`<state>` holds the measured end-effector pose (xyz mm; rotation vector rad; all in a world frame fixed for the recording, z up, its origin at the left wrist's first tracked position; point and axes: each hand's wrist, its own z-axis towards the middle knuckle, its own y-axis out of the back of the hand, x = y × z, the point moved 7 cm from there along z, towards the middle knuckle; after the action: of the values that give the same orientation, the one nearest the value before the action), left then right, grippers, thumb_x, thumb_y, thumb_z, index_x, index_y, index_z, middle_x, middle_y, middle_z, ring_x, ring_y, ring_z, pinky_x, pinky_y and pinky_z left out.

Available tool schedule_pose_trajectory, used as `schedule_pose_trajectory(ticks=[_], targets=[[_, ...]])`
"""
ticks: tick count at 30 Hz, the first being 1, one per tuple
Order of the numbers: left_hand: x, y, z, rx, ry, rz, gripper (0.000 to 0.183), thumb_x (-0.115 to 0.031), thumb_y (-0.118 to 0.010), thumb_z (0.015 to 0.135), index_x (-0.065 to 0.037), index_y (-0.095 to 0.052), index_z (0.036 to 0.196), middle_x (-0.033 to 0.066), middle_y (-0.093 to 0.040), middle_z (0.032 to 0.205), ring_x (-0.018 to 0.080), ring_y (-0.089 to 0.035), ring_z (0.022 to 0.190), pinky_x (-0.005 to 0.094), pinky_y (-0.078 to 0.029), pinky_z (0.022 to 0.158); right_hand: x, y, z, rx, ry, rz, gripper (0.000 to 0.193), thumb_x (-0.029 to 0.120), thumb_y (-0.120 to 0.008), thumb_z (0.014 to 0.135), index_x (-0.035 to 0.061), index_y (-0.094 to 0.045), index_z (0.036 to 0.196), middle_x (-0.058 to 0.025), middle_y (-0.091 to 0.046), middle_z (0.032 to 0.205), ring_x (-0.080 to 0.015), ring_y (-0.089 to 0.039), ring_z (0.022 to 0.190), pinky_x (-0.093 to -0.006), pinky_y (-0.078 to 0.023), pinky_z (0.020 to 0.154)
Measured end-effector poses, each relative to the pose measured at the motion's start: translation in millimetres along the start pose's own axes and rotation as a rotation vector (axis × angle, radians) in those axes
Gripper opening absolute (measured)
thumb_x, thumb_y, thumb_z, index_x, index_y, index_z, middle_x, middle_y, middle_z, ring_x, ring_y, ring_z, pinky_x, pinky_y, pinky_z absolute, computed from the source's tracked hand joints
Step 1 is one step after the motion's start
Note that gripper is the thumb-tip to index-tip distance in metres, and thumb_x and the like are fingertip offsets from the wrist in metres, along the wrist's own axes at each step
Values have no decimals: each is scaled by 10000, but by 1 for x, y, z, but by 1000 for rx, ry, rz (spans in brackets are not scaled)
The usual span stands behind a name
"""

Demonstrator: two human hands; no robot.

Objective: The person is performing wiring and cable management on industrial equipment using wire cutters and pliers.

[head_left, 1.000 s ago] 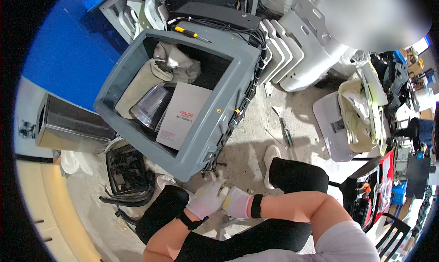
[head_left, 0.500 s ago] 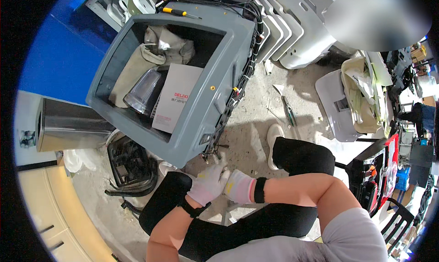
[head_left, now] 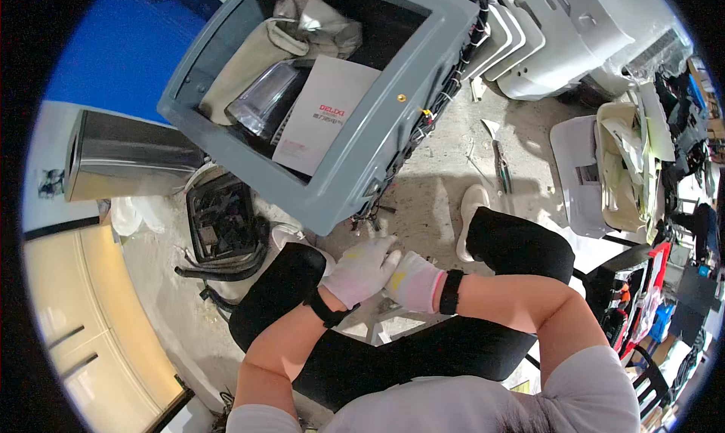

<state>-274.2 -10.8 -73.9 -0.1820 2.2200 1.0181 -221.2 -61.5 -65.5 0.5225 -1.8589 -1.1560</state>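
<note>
Over my lap, my two hands meet in white work gloves, a black band round each wrist. My left hand (head_left: 361,270) has its fingers bent together and leaning toward the right one. My right hand (head_left: 414,283) is curled, its fingertips turned in against the left hand. Whatever lies between them, if anything, is hidden. Just beyond stands a grey plastic housing (head_left: 298,210), open on top. Inside it are a white printed box (head_left: 326,115), a clear plastic container (head_left: 264,97) and beige cloth gloves (head_left: 245,70). A dark wire harness (head_left: 411,142) runs down its right side.
A putty knife (head_left: 492,129) and pliers (head_left: 504,168) lie on the floor. To the right stands a cream bin (head_left: 613,199) of scrap; at left, a black tray of parts (head_left: 219,218) with hoses. White panels (head_left: 559,47) lean behind. Cabinets (head_left: 75,304) line the left.
My view has shifted, so the housing now sits higher and further right in the picture. My hands stay together; the left hand's fingers have folded over toward the right hand.
</note>
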Motion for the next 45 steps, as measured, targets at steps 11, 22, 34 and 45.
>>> schedule_pose_trajectory(ticks=[11, 22, 34, 45], targets=[[1, 1, -7, 42, -25, -43, 404, -297, -408, 898, -5, -500, 1161, 239, -571, 1047, 375, -550, 970, 445, -427, 859, 3, -10, 3, -22, -2, 5, 155, 190, -521, 776, 78, -628, 787, -104, -583, 700, -268, -579, 618, -404, -433, 497], [3, -1, -10, -67, -55, 33, 370, -296, -405, 899, -17, -511, 1117, 186, -595, 1006, 345, -565, 943, 443, -440, 824, 0, -9, 7, -35, -2, 15, 225, 281, -554, 781, 65, -615, 765, -110, -597, 684, -314, -563, 607, -439, -434, 523], [5, -1, -6, 19, -35, -65, 390, -320, -400, 890, -3, -541, 1069, 237, -577, 998, 414, -472, 1085, 477, -382, 928, 3, 3, 7, -3, 2, -49, 290, 306, -571, 785, 19, -613, 797, -165, -583, 676, -330, -561, 589, -427, -438, 517], [-10, 11, -5, -73, -62, 32, 340, -269, -459, 849, -30, -548, 1074, 173, -616, 899, 360, -588, 828, 457, -456, 783, -7, -23, 6, 61, -53, 54, 429, 303, -559, 813, 81, -529, 1179, -104, -535, 1207, -288, -459, 1156, -410, -319, 1000]])
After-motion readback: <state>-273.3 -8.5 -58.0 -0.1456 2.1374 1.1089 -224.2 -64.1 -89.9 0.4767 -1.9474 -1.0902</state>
